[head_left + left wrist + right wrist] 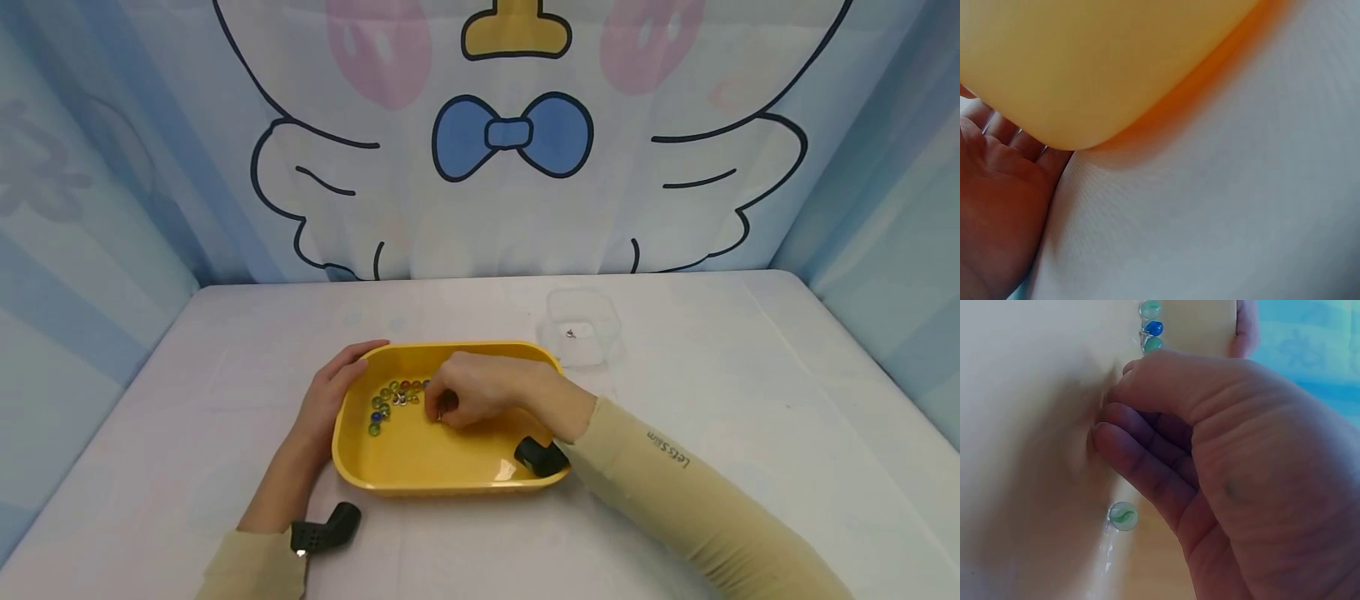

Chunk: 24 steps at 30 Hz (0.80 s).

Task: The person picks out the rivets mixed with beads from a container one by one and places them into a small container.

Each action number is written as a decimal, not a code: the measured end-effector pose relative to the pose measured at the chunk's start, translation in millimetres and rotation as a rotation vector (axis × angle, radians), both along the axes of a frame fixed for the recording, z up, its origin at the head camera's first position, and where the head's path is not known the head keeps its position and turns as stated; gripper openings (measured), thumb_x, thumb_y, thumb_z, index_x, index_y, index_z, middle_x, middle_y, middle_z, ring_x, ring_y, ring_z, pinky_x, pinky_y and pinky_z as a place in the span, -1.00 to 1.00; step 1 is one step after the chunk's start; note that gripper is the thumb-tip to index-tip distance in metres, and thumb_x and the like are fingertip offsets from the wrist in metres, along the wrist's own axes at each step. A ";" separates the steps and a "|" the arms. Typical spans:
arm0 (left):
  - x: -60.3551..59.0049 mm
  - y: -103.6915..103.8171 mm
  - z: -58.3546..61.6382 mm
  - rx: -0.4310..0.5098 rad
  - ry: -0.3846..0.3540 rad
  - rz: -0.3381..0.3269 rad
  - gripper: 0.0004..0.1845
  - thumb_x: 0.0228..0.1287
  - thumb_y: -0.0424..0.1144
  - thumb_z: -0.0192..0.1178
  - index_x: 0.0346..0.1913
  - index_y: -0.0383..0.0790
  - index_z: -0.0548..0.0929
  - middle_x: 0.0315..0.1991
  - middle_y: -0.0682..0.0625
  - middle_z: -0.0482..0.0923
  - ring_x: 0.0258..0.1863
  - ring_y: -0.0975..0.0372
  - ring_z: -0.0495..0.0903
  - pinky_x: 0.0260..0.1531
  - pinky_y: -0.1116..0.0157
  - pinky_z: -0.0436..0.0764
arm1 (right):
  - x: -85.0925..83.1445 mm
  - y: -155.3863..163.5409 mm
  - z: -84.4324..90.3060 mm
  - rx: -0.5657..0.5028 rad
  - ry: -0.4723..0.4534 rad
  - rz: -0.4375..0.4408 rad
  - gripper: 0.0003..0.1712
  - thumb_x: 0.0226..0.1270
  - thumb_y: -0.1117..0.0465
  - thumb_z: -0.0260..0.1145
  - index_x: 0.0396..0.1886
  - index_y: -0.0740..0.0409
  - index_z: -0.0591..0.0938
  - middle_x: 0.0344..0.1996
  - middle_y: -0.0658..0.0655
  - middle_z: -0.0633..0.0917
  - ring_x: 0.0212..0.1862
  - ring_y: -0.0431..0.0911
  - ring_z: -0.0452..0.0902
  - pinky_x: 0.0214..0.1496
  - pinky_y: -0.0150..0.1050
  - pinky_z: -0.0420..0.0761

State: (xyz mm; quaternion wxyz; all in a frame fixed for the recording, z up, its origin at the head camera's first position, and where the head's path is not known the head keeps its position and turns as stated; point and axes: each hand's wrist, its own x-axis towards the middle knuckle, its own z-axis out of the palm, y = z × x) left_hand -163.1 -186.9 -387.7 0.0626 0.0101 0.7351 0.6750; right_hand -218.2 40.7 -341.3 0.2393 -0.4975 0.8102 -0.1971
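My left hand [330,396] holds the left rim of a yellow tray [390,467]; in the left wrist view its fingers [1004,128] lie along the outside of the wall. Inside the tray, my right hand [480,387] has thumb and fingers together near the floor. A tiny shiny piece shows at the fingertips, its kind too small to tell. Glass marbles [377,402] form a bent row at the tray's back left, with small shiny pieces [401,399] beside them. In the right wrist view, a green-swirled marble [1124,516] lies just beyond the fingers.
Behind the tray's right end stands a clear plastic container [585,312], with one small shiny piece [571,333] in it. Both stand on a white-covered table [750,400]. A printed curtain [510,225] closes off the back and sides.
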 end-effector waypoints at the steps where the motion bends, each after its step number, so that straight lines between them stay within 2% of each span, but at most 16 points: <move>1: 0.1 -0.1 -0.1 -0.001 0.002 -0.001 -0.53 0.64 -0.12 -0.21 0.44 -0.16 0.39 0.40 -0.02 0.36 0.33 0.19 0.34 0.33 0.40 0.30 | 0.0 0.3 0.1 -0.006 0.004 0.004 -0.86 0.33 0.34 0.34 -0.21 0.07 0.76 -0.31 -0.01 0.70 -0.29 -0.23 0.51 -0.22 -0.43 0.55; 7: 0.6 -0.5 -0.2 -0.007 0.008 -0.003 -0.53 0.64 -0.12 -0.21 0.44 -0.16 0.39 0.40 -0.03 0.36 0.33 0.19 0.33 0.34 0.40 0.29 | -0.3 2.8 1.8 -0.046 0.017 0.000 -0.84 0.31 0.37 0.33 -0.21 0.11 0.77 -0.33 -0.07 0.68 -0.29 -0.23 0.50 -0.23 -0.42 0.54; 13: 0.7 -0.6 0.4 -0.022 0.005 0.003 -0.53 0.64 -0.10 -0.21 0.44 -0.14 0.40 0.41 -0.01 0.37 0.34 0.19 0.33 0.41 0.28 0.23 | -1.3 4.5 2.5 -0.071 0.031 -0.005 -0.84 0.29 0.39 0.33 -0.21 0.13 0.77 -0.34 -0.09 0.67 -0.29 -0.23 0.51 -0.22 -0.42 0.54; 24: 0.5 0.1 0.2 -0.024 0.009 -0.002 -0.53 0.64 -0.10 -0.21 0.44 -0.14 0.39 0.41 -0.02 0.36 0.34 0.19 0.32 0.44 0.21 0.19 | -0.6 11.3 5.1 -0.099 0.037 -0.093 -0.83 0.33 0.36 0.35 -0.13 0.13 0.76 -0.25 -0.07 0.69 -0.23 -0.21 0.53 -0.13 -0.40 0.58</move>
